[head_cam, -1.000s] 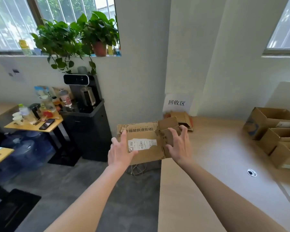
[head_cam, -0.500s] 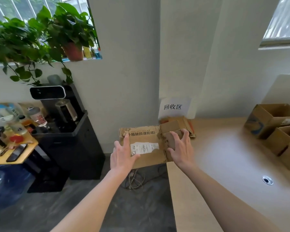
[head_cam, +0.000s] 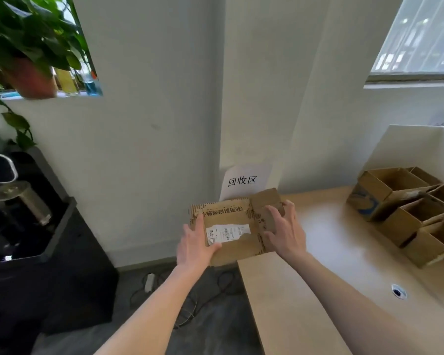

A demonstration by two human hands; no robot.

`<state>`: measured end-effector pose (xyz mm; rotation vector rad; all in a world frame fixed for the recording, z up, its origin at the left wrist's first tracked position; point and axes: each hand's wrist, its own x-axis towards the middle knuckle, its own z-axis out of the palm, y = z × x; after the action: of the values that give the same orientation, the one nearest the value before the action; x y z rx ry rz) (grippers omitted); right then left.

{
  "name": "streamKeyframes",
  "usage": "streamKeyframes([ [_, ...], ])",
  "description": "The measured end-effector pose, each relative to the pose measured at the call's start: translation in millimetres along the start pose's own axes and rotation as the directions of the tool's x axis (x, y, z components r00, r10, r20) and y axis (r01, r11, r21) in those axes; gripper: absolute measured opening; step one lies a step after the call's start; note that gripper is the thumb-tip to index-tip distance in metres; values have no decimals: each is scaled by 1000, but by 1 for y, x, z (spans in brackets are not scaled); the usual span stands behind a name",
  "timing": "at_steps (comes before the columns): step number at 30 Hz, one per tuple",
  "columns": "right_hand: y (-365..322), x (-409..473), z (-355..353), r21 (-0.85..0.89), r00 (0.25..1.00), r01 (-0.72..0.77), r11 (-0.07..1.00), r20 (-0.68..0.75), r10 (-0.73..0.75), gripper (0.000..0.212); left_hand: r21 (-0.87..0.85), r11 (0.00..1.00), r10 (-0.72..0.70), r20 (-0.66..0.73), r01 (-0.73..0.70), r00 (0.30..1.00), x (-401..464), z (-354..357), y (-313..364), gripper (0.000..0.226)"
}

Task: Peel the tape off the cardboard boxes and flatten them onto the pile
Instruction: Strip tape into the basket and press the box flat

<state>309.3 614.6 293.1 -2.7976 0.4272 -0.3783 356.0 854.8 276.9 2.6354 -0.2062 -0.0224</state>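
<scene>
Here the flattened cardboard box (head_cam: 235, 233) sits between my two hands at the far left corner of the tabletop (head_cam: 305, 290), its left part hanging out past the tabletop's edge over the floor. It lies nearly flat, printed face up, with a line of Chinese characters along its top edge and a torn white shipping label (head_cam: 227, 233) in the middle. My left hand (head_cam: 194, 248) grips the box's left edge, thumb lying over the top face next to the label, the other fingers hidden underneath. My right hand (head_cam: 283, 230) is spread open, palm down, fingers pressed on the box's right flap. I cannot tell whether the box's underside rests on other cardboard there.

Just behind the box, a white paper sign (head_cam: 244, 180) with three characters leans against the wall. Well to the right, along the tabletop's far side, stands a cluster of open cardboard boxes (head_cam: 408, 211), still upright and unflattened. A round cable hole (head_cam: 398, 292) shows in the tabletop near my right forearm. Left of the tabletop, cables (head_cam: 190, 311) lie on the grey floor, beside a black cabinet (head_cam: 49, 252), with a potted plant (head_cam: 28, 47) on the windowsill above.
</scene>
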Motion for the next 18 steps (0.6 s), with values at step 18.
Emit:
streamKeyframes([
  [18,164,242,157,39,968,-174,984,191,164,76,16,999,47,210,-52,977,269,183,57,107],
])
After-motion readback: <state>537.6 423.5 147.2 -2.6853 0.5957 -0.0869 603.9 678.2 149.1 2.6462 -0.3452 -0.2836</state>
